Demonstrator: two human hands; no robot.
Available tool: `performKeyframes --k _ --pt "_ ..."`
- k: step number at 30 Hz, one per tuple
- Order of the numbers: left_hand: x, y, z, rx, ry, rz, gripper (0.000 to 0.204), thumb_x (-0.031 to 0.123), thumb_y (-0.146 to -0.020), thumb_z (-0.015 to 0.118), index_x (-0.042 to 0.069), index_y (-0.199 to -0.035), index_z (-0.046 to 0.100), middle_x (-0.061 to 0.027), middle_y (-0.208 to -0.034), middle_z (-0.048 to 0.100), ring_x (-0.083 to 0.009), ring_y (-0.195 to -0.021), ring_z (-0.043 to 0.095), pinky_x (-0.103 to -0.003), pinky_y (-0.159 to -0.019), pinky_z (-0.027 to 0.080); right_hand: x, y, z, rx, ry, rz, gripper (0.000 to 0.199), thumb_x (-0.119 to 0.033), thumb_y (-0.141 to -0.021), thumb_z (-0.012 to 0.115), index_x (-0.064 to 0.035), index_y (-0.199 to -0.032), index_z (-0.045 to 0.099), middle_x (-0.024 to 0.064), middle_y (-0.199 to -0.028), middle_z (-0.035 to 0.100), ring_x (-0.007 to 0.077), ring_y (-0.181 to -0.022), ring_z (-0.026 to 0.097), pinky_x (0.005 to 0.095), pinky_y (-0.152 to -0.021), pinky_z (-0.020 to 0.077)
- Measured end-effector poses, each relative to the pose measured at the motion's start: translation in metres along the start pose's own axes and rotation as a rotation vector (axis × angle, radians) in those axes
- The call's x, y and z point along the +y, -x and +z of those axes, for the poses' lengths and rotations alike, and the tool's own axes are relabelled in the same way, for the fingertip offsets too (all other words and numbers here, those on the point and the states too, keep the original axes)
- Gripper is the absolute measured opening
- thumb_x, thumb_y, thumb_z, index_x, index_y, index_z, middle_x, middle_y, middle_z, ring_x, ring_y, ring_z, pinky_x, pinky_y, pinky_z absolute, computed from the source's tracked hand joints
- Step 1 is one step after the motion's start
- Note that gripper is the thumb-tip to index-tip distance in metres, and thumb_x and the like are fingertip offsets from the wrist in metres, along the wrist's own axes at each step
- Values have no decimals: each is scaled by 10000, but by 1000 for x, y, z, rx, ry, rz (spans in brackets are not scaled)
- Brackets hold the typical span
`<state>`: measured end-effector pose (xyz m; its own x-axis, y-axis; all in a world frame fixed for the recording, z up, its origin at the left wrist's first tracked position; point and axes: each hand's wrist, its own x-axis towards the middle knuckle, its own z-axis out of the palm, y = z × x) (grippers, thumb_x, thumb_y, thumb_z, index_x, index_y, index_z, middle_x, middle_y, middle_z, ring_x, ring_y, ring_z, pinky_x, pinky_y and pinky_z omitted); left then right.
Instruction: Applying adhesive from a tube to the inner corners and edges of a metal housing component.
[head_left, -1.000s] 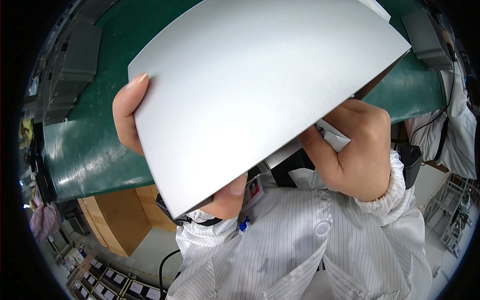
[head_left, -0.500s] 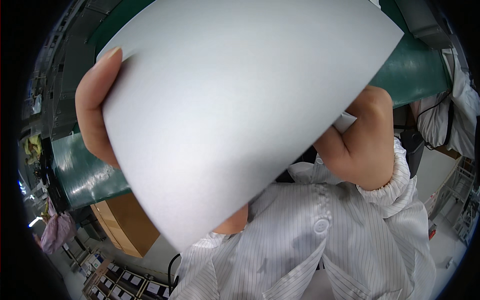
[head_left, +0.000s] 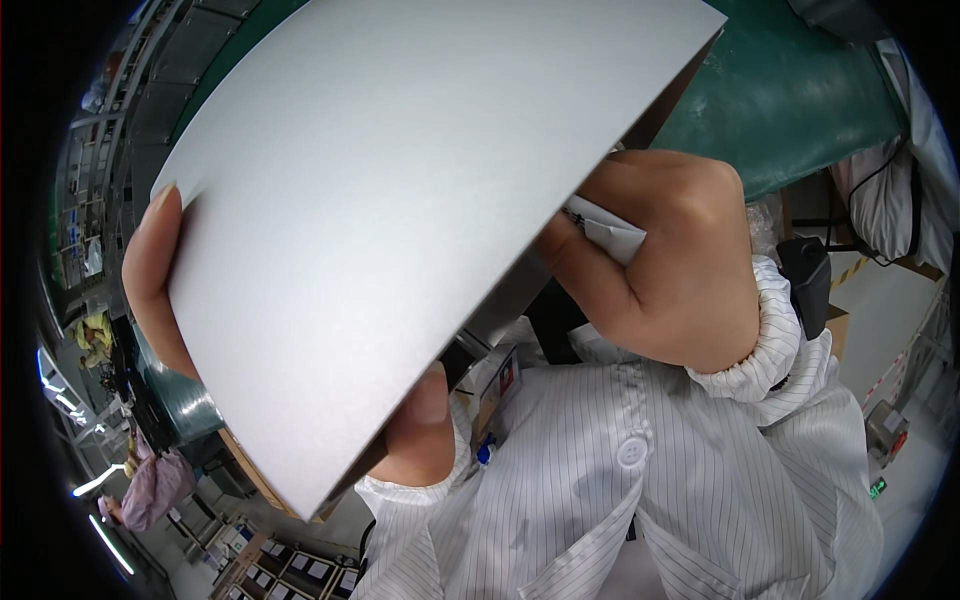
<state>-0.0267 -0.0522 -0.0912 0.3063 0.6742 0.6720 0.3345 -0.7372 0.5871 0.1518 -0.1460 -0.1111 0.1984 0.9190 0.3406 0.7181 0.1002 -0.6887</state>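
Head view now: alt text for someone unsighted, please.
A large silver-grey panel fills the upper middle, its left end gripped by the left hand. The right hand, holding a small white piece, is partly hidden behind the panel; a green worktop lies beyond.

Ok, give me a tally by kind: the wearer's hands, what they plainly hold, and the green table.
Hands: 2, left hand and right hand
Silver panel: 1, in the left hand
Small white packet: 1, in the right hand
Green table: 1
Total: 5
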Motion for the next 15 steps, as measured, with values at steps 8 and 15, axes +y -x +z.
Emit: performKeyframes --k 8,15 --pt "-5 2 4 39 58 40 1011 478 -606 690 -53 -1399 356 -208 -1350 396 -352 -1160 549 -425 -949 518 -5 0 3 7 -43 -10 106 -45 -768 664 48 -794 708 172 -572 610 282 -446 580 352 -434 431" --pt "-8 2 1 27 45 73 1019 481 -607 699 -44 -1409 354 -198 -1364 393 -354 -1205 526 -431 -967 507 1 0 -1 3 -11 28 122 -46 -803 653 63 -767 695 167 -557 600 246 -427 566 330 -416 403"
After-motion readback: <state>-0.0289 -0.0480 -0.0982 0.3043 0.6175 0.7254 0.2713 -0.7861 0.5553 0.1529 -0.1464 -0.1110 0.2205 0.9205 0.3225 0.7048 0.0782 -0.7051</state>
